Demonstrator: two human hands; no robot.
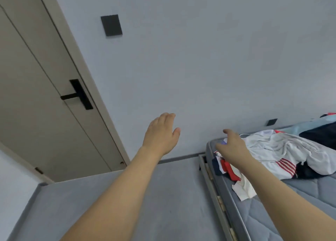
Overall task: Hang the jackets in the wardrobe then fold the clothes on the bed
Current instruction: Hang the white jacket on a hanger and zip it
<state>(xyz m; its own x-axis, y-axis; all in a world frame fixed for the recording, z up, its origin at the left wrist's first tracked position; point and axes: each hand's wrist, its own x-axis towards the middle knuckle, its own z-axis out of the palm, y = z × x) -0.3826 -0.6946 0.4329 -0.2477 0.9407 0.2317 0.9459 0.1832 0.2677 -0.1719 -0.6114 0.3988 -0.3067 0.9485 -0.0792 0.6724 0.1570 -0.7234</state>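
Clothes pile lies on the bed at approx. 4 o'clock in view, near the mattress corner. Long axis of the pile runs from 8 o'clock up to 2 o'clock, along the wall side of the bed. Top item: white/pale grey garment, soft, heavily creased, w/ a red-and-white striped panel on its near edge. Below it, at the pile's 8 o'clock end: small red, navy and white pieces, crumpled; a cream scrap trails off toward 6 o'clock. Dark navy fabric and pale blue cloth sit at the far 2 o'clock end, partly cut off by the frame edge.

Right hand is over the pile's near end, palm down, fingers spread and reaching; whether it touches fabric: cannot tell, fingertips blurred. No pinch seen. Left hand is raised at centre, clear of the bed, fingers straight and together, thumb out, holding nothing.

Mattress: grey, quilted in diamond stitch, rounded corner, on a slatted frame. Floor grey, matte. Wall pale grey, smooth, w/ a dark square plate at 11 o'clock. Door beige, flat panel, black lever handle, at 9 o'clock.
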